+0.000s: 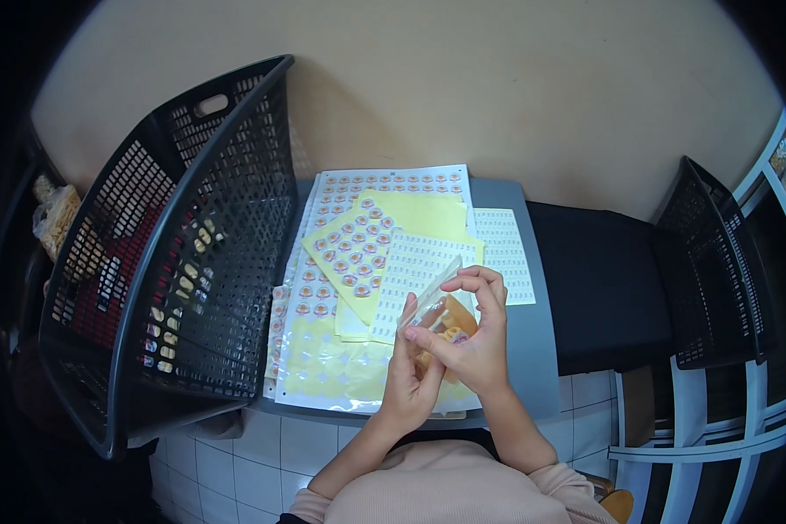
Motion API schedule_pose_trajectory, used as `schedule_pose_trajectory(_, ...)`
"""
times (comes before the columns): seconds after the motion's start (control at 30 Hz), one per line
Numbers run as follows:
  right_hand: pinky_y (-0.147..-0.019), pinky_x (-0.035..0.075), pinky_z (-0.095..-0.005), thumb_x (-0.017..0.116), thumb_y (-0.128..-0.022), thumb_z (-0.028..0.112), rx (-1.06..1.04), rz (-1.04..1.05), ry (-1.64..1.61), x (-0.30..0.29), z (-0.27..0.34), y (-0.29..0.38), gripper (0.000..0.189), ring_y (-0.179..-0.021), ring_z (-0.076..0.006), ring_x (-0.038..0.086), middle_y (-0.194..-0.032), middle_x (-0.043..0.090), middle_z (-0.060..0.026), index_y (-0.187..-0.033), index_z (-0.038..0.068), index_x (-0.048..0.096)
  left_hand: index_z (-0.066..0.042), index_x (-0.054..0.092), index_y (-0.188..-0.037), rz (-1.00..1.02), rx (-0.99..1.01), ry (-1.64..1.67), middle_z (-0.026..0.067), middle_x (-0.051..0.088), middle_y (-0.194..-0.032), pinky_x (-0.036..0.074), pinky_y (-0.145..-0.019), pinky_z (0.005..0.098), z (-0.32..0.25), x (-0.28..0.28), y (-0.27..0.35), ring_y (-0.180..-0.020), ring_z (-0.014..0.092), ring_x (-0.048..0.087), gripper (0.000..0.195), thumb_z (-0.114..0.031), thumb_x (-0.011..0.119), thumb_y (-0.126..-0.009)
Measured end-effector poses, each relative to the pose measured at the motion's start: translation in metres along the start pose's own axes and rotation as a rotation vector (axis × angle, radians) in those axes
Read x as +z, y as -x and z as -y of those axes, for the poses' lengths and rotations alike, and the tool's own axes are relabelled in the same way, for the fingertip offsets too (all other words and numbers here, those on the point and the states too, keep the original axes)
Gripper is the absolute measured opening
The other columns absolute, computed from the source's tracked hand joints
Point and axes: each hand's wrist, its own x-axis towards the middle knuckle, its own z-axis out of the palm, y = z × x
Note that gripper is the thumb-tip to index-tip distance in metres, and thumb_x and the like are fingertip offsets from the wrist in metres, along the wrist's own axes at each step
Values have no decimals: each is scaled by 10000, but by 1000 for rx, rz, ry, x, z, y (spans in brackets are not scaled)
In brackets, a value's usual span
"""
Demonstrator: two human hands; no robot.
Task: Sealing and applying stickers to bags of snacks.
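Between my hands is a small clear plastic bag (457,319) with yellow-orange pieces inside, apparently snacks, and a round sticker on it. My left hand (411,390) grips its lower left side, fingers behind and thumb in front. My right hand (488,350) holds the right side, its thumb pressed near the bag's left edge and its fingers curled by the top. Below the bag lie sheets of small printed labels (403,262). Beside them, a yellow backing sheet (354,245) carries round stickers, over larger sticker sheets (393,178).
A grey table (538,327) bears the sheets. At its left stands a tall black perforated plastic basket (236,262), with packed goods visible through its holes. On the right are a black surface (596,288) and another black basket (717,275). A beige wall (432,85) rises behind.
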Motion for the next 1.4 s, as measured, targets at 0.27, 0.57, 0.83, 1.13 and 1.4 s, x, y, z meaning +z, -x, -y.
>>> schedule_pose_trajectory(0.27,-695,413,-284,724,-647,207,273,368,-203,-67,-36,25,476,-853,-175,522,-996,531,-138,-1027,5,521,-77,2,-1335,-57,-53,289,239,339,-1261,334,-931,309,5,7,-9,-1152,244,387,601,-69,361,-853)
schedule_pose_trajectory(0.57,-735,457,-249,630,-744,50,285,-133,-415,-146,-145,-12,294,-838,-126,554,-946,548,-64,-997,-38,509,-109,-127,-1314,-22,20,-117,230,150,-1353,287,-928,475,19,24,-19,-1222,351,236,810,-450,422,-824)
schedule_pose_trajectory(0.83,-648,451,-246,674,-714,141,316,-309,79,-174,-369,-125,265,-704,-94,557,-771,611,-43,-924,4,591,-30,217,-1256,-559,59,-540,172,316,-1261,388,-837,356,-2,-36,27,-1115,264,366,641,-462,408,-823)
schedule_pose_trajectory(1.13,-685,425,-227,610,-771,136,497,-105,3,-148,-432,-172,303,-781,-108,552,-871,596,-52,-1034,5,534,-45,301,-1208,-1041,51,-689,115,378,-1213,369,-791,312,-16,-65,89,-1105,202,384,456,-377,296,-895)
schedule_pose_trajectory(1.4,-725,444,-250,586,-776,101,312,-396,284,-162,-426,-156,270,-802,-152,568,-897,580,-101,-1019,-10,545,-21,337,-1168,-1023,105,-649,130,410,-1156,389,-783,313,-16,-70,74,-1067,205,401,422,-329,337,-879)
